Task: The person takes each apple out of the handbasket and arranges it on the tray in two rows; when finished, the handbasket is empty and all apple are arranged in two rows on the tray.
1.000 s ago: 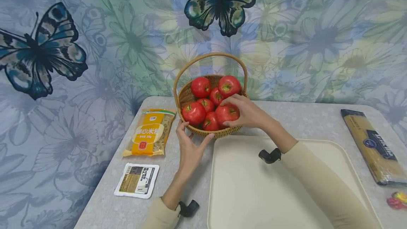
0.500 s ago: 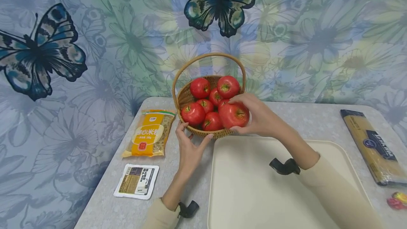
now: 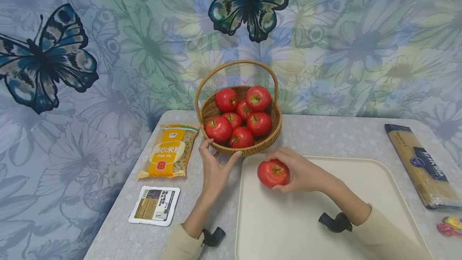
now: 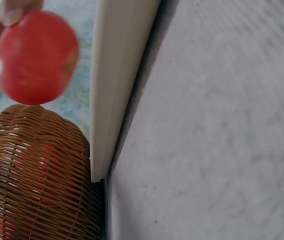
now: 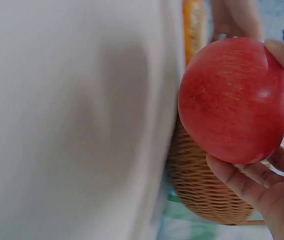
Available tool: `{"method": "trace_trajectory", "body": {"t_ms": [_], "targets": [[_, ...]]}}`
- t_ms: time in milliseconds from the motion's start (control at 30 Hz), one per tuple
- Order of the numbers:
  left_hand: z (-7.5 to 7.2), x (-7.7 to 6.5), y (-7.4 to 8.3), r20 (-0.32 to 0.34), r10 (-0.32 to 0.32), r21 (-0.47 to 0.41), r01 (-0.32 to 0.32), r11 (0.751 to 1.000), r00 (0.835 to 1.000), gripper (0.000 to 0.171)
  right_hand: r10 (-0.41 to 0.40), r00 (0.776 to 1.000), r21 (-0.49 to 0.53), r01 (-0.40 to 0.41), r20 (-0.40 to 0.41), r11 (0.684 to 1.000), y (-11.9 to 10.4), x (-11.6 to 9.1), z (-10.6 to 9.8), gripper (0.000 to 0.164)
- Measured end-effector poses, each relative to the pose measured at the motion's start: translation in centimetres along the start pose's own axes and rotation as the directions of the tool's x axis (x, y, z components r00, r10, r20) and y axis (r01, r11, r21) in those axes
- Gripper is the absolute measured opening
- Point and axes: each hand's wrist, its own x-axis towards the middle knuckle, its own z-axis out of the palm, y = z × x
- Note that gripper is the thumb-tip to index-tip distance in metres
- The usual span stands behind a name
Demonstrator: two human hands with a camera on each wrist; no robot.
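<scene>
In the head view, my right hand (image 3: 301, 169) grips a red apple (image 3: 273, 173) above the near-left part of a cream tray (image 3: 314, 208). The right wrist view shows that apple (image 5: 234, 100) up close, thumb on one side and fingers on the other. My left hand (image 3: 216, 167) holds the front of a wicker basket (image 3: 265, 143), fingers at its left rim and thumb spread along the front. Several red apples (image 3: 241, 137) lie inside the basket, under its tall arched handle. In the left wrist view, the basket wall (image 4: 37, 170) hides most of them.
Left of the basket lies a yellow food bag (image 3: 169, 151), with a flat white-edged packet (image 3: 155, 206) nearer me. A long pasta pack (image 3: 420, 167) and small colourful items (image 3: 450, 226) are at the right. A butterfly-patterned cloth (image 3: 325, 43) hangs behind the table.
My right hand has lifted one apple from the basket's front right and carried it toward me and slightly right, over the tray. The left hand stays at the basket.
</scene>
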Motion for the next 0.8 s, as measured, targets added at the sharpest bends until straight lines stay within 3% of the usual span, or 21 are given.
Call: {"method": "trace_trajectory", "body": {"t_ms": [167, 467, 800], "targets": [[0.0, 0.0, -0.1, 0.003, -0.002, 0.001, 0.002, 1.0, 1.0, 0.085, -0.015, 1.0, 0.002, 0.015, 0.024, 1.0, 1.2, -0.1, 1.6, 0.06], [0.0, 0.1, 0.0, 0.009, -0.009, -0.025, 0.009, 1.0, 1.0, 0.086, -0.026, 0.998, -0.005, 0.026, 0.063, 1.0, 1.7, 0.2, 2.5, 0.059], [-0.6, -0.4, 3.7, 0.026, -0.022, -0.03, 0.023, 0.999, 0.999, 0.081, 0.022, 0.992, -0.028, -0.019, 0.122, 0.999, 1.5, 0.5, 2.7, 0.061]]}}
